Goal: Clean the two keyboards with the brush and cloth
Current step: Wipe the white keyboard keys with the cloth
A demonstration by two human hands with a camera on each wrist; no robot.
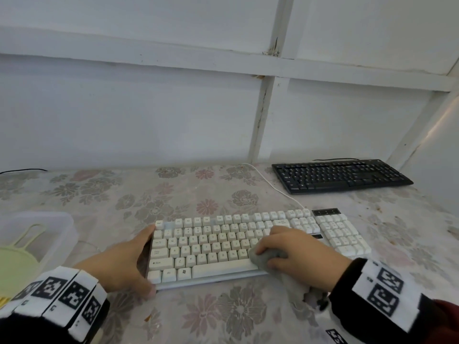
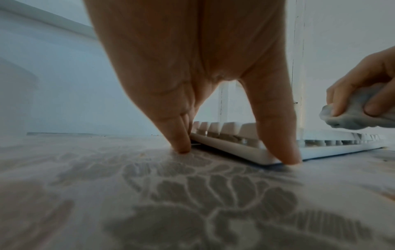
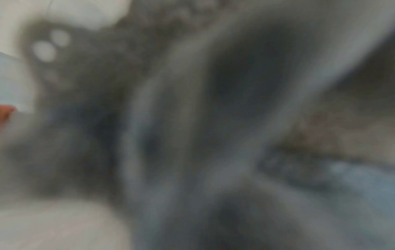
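Note:
A white keyboard [image 1: 211,244] lies on the flowered table cover in front of me. My left hand [image 1: 142,259] braces its left end, straight fingers at the far corner and thumb at the near corner; in the left wrist view that hand [image 2: 237,155] has its fingertips down on the cover beside the keyboard's frame [image 2: 224,145]. My right hand [image 1: 267,256] grips a bunched grey cloth [image 1: 258,258] on the keys just right of the middle. The cloth [image 3: 192,118] fills the blurred right wrist view. A black keyboard [image 1: 340,176] lies at the back right.
A clear plastic box [image 1: 62,227] at the left edge holds a pale green brush-like tool [image 1: 15,259] with a looped handle. The white keyboard's cable [image 1: 273,187] runs back toward the white panelled wall. Bare flowered cover lies between the box and both keyboards.

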